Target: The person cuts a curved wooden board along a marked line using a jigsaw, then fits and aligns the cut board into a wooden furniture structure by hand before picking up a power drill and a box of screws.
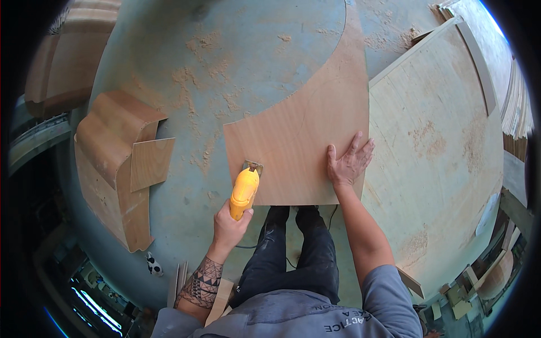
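Observation:
My left hand (230, 228) is wrapped round the body of a yellow jigsaw (244, 194). The saw's metal shoe rests on the near left part of a thin plywood sheet (304, 146), close to its left edge. The blade cannot be seen from above. This sheet has a curved far left edge and narrows to a strip at the far end. My right hand (350, 162) lies flat on the sheet near its right edge, palm down, fingers spread and holding nothing.
Curved moulded plywood pieces (107, 146) lie at the left, a small flat board (152, 163) against them. A wide pale panel (428, 146) with sawdust adjoins on the right. Sawdust (186, 84) is scattered on the grey-green surface. A dark cord (246, 247) runs by my legs.

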`<action>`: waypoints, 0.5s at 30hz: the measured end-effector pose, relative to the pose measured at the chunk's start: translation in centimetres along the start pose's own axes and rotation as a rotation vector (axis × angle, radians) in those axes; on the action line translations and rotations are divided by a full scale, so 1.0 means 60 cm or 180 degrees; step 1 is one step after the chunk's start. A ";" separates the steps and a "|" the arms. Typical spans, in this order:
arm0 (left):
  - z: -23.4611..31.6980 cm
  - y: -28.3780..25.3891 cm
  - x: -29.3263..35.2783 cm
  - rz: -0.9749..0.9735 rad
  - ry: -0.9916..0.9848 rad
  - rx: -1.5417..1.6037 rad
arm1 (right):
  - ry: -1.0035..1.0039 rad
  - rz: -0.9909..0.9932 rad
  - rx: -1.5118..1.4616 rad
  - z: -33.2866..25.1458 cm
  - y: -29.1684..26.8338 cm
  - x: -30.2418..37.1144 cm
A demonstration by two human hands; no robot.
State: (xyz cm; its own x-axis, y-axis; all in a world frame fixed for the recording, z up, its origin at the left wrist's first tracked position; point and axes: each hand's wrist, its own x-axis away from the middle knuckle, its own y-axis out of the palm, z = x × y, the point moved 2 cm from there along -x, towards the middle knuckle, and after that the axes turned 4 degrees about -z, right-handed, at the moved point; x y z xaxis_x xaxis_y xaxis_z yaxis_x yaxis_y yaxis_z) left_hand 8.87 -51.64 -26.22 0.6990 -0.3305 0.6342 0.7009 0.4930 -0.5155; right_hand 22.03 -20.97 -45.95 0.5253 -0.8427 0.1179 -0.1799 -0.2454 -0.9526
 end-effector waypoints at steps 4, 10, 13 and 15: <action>0.012 0.004 -0.013 0.0249 0.0069 -0.0125 | 0.0074 0.0002 -0.0025 0.010 0.006 -0.003; 0.026 -0.001 -0.033 0.0200 0.0025 -0.0443 | 0.0037 -0.0011 -0.0045 0.012 0.002 -0.002; 0.028 -0.004 -0.034 0.0171 0.0028 -0.0551 | -0.0019 -0.0002 -0.0061 0.011 0.000 -0.003; 0.031 -0.007 -0.038 0.0138 0.0011 -0.0608 | -0.0064 0.0052 -0.0077 0.014 -0.001 -0.004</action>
State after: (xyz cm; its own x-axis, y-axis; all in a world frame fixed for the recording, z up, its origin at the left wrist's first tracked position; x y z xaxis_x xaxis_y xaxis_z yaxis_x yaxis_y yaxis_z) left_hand 6.71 -49.61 -26.42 0.7294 -0.3151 0.6072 0.6841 0.3451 -0.6426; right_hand 22.62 -20.34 -46.14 0.5388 -0.8369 0.0965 -0.2085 -0.2434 -0.9473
